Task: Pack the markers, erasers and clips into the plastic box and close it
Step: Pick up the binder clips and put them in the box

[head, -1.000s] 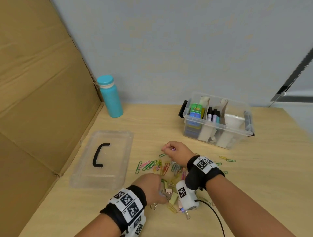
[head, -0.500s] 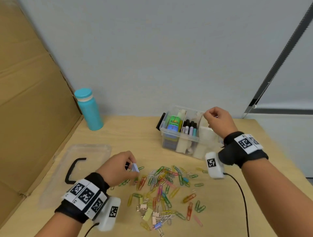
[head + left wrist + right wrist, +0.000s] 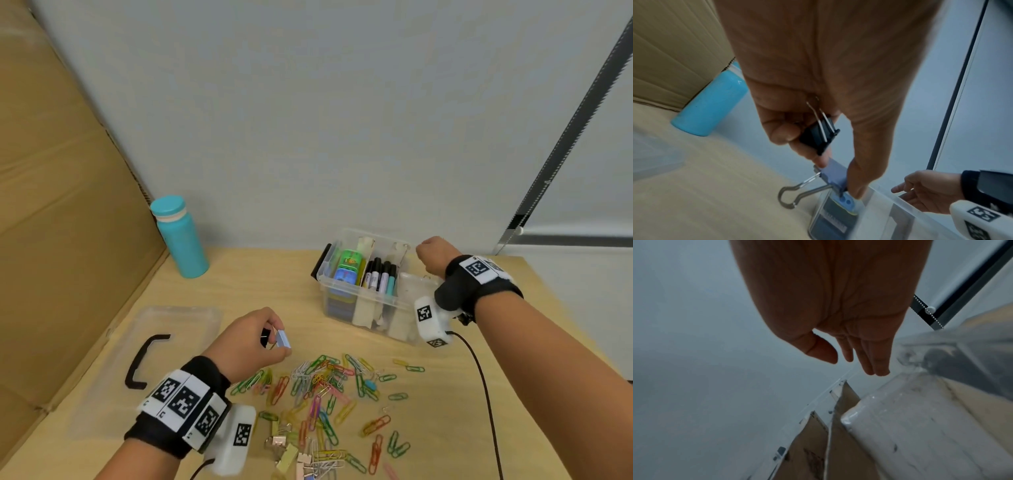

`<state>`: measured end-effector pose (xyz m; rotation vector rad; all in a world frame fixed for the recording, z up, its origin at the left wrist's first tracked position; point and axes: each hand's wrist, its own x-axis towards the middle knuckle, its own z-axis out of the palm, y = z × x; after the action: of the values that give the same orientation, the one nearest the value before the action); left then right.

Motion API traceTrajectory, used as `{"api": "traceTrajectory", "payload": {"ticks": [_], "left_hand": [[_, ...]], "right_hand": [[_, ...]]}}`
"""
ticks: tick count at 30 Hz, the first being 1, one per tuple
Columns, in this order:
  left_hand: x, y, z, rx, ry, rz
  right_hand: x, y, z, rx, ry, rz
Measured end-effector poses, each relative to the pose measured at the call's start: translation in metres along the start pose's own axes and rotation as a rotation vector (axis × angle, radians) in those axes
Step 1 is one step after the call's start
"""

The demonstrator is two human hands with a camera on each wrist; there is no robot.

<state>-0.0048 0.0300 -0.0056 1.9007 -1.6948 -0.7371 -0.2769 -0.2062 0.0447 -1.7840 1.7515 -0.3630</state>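
My left hand hovers above the table left of the pile and pinches a pale blue binder clip, with a black binder clip tucked against the palm. The clear plastic box stands open at the back right, holding markers, erasers and cardboard dividers. Over the box's right end, my right hand hangs with relaxed fingers and nothing in it. Several coloured paper clips and binder clips lie scattered on the table in front of me.
The clear lid with its black handle lies flat at the left. A teal bottle stands at the back left beside the cardboard wall. A black cable runs from my right wrist across the table.
My left hand has lifted from the pile with binder clips and moved slightly toward the box. My right hand went from the pile to the box's right end and now has its fingers relaxed.
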Motion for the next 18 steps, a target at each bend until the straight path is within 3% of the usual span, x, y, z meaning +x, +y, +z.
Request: {"api": "traceTrajectory", "payload": {"ticks": [4, 7, 11, 14, 18], "left_hand": [[0.015, 0.020, -0.002, -0.011, 0.046, 0.082], [0.033, 0.053, 0.003, -0.004, 0.134, 0.202], [0.072, 0.116, 0.025, 0.069, 0.277, 0.388], [0.116, 0.153, 0.051, 0.180, 0.236, 0.450], [0.175, 0.189, 0.087, 0.377, 0.068, 0.398]], "right_hand": [[-0.034, 0.024, 0.005, 0.045, 0.210, -0.140], [-0.069, 0.058, 0.020, -0.047, 0.346, -0.240], [-0.083, 0.095, 0.047, -0.089, 0.330, -0.309], [-0.083, 0.102, 0.061, -0.048, 0.361, -0.354], [-0.082, 0.101, 0.065, -0.071, 0.382, -0.329]]}}
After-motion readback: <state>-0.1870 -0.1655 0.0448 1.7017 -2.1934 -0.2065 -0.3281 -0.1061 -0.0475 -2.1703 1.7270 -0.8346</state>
